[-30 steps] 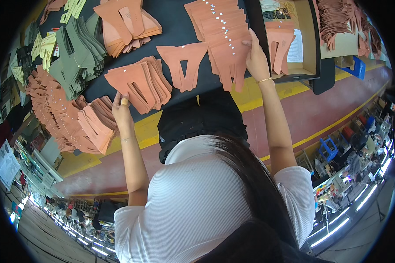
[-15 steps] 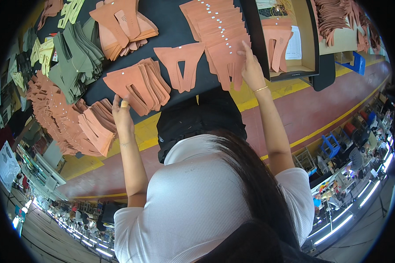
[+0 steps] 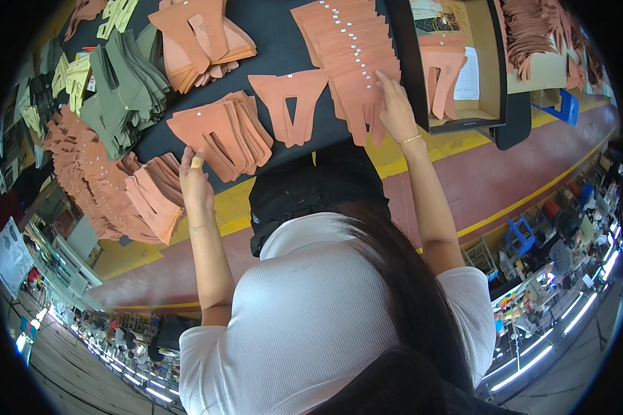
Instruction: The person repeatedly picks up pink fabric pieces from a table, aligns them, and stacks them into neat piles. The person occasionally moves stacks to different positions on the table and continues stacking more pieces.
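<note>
Right hand (image 3: 394,111) laid flat, fingers spread, on the lower end of the long fanned row of terracotta cut pieces (image 3: 353,62), pinching nothing, only pressing. That row running up and away across the black table (image 3: 284,21), just left of the open cardboard box (image 3: 457,69). Left hand (image 3: 195,181) loosely curled, a bandaged fingertip raised, touching the near edge of the smaller stack of the same pieces (image 3: 221,135), well left of the box; whether anything is truly pinched there, hard to tell. Single flat piece (image 3: 291,104) lying alone between stack and row. Probably best here: light, even pressure from the right palm so the fan keeps its stagger and the small pale tags stay in line. Worth lifting one layer only by its corner at the stack, thumb under, rather than dragging, since thin soft pieces likely cling and slide together. Green pieces (image 3: 128,90) far left of the box, clear of both hands.
</note>
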A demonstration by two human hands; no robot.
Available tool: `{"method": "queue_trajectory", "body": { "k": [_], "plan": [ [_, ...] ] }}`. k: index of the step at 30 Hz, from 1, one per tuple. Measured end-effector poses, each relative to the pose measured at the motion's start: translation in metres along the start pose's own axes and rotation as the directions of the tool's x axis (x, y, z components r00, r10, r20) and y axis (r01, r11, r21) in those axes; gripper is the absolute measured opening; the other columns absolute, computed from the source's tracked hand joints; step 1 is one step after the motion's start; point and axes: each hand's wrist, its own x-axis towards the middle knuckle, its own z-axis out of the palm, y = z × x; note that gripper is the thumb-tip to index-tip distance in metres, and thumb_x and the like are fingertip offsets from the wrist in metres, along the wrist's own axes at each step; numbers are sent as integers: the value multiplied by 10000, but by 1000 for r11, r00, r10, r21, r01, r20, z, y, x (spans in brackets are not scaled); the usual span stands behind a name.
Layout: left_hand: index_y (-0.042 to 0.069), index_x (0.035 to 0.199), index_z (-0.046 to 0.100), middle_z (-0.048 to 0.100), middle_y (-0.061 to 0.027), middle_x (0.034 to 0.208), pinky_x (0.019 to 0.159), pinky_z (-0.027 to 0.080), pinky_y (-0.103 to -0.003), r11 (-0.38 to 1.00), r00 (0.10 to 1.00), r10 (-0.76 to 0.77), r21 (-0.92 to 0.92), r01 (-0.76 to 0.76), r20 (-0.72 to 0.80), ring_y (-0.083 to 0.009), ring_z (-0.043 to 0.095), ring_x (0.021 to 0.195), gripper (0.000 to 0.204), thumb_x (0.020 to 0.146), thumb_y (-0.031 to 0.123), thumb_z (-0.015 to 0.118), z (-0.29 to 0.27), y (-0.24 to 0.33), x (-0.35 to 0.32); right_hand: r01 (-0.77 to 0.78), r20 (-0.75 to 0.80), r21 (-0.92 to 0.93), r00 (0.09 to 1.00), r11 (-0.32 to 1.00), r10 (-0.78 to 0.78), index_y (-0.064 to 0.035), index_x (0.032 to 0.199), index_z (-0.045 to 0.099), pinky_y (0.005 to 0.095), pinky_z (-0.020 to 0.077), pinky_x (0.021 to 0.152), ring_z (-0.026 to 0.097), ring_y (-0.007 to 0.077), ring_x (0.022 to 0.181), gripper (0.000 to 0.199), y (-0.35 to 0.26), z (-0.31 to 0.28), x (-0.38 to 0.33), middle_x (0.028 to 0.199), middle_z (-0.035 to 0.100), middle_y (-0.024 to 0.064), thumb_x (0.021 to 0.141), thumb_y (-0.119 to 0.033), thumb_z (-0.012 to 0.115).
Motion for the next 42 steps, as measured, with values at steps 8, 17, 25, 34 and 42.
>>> {"method": "queue_trajectory", "body": {
  "k": [8, 17, 25, 34, 42],
  "plan": [
    [26, 1402, 387, 435, -123, 1424, 1103, 159, -517, 999, 997, 28, -27, -30, -78, -245, 369, 1329, 578, 935, 279, 616, -4, -6, 6, 6, 33, -123, 999, 992, -2, -86, 1349, 512, 422, 445, 944, 527, 367, 1031, 647, -5, 1, 9, 1099, 561, 143, 748, 144, 448],
    [46, 1366, 417, 550, -71, 1186, 931, 372, -409, 973, 993, 42, -221, -66, -112, -185, 503, 1066, 534, 931, 267, 633, -15, -28, 40, 0, 120, -119, 993, 993, 15, -78, 1347, 513, 452, 443, 962, 519, 405, 1050, 623, -2, -3, 14, 1157, 537, 158, 757, 123, 495],
    [46, 1252, 532, 573, -50, 1140, 909, 388, -370, 965, 997, -30, -259, 48, 71, -164, 521, 1011, 494, 909, 372, 675, -14, -29, 49, 20, 34, -82, 999, 996, -18, -69, 1333, 526, 423, 447, 940, 532, 368, 1049, 582, -20, 0, 13, 1087, 545, 153, 784, 116, 467],
    [-26, 1257, 479, 589, -123, 1206, 979, 492, -341, 877, 975, 6, -470, 102, 222, -200, 586, 1109, 571, 879, 314, 739, -2, -36, 61, -36, 361, 426, 923, 904, -133, -21, 1331, 520, 397, 467, 934, 563, 331, 1095, 478, -113, 58, 17, 1175, 551, 177, 898, -195, 620],
    [-9, 1347, 447, 561, -126, 1284, 1013, 477, -365, 913, 971, -19, -391, 113, 238, -225, 561, 1177, 535, 946, 285, 644, -8, -37, 59, -151, 446, 478, 890, 865, -91, -7, 1410, 439, 399, 420, 1028, 484, 341, 1251, 810, -176, 121, 43, 1352, 444, 225, 839, -525, 687]
  ]
}}
